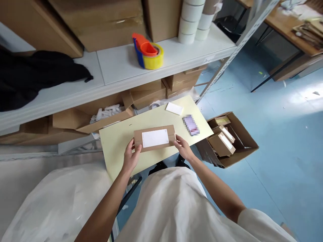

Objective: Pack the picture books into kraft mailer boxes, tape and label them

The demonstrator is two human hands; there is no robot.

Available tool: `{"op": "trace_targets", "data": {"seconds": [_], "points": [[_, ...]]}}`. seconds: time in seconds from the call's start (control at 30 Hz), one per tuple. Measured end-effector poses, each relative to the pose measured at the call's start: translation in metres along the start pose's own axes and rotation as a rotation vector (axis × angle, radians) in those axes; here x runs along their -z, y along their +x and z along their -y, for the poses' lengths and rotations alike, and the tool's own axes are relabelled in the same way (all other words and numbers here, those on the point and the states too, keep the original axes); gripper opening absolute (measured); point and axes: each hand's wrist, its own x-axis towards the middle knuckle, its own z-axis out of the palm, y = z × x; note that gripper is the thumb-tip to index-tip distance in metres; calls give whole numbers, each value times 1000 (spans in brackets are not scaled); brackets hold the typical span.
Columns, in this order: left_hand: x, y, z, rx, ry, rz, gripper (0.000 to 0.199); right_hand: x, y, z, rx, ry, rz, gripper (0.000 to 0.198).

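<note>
A closed brown cardboard box (pixel 138 135) with a white label (pixel 155 138) on its top is held between my two hands over the pale yellow table (pixel 114 148). My left hand (pixel 131 156) grips its left end, thumb at the near side. At the right end, my right hand (pixel 183 147) has its fingers closed on the corner. Right of the box lies a phone (pixel 191 125), its screen blurred. Behind the phone rests a white rectangular card or pad (pixel 174 108). Whether the box touches the tabletop, I cannot tell.
An open carton (pixel 242 134) with several boxes stands on the floor to the right. A grey shelf (pixel 116 69) ahead bears a tape dispenser (pixel 151 55), white rolls (pixel 189 23) and black cloth (pixel 37 74). A large plastic bag (pixel 63 201) sits at the left.
</note>
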Motion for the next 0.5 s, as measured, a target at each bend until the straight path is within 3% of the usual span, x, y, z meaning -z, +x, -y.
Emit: {"op": "trace_targets", "data": {"seconds": [0.1,0.23,0.37,0.5], "points": [[-26,-5,-37,-47,27,41,62,42,-21,2,25,27,-107,48],[-88,-6,-82,-141,2,151,65,110,-50,-9,71,51,-296,49],[-170,-7,-121,-227,25,379,57,182,-82,-34,84,-5,-515,53],[-269,-12,-152,-304,105,618,64,241,-120,-74,-53,-122,-759,57]]}}
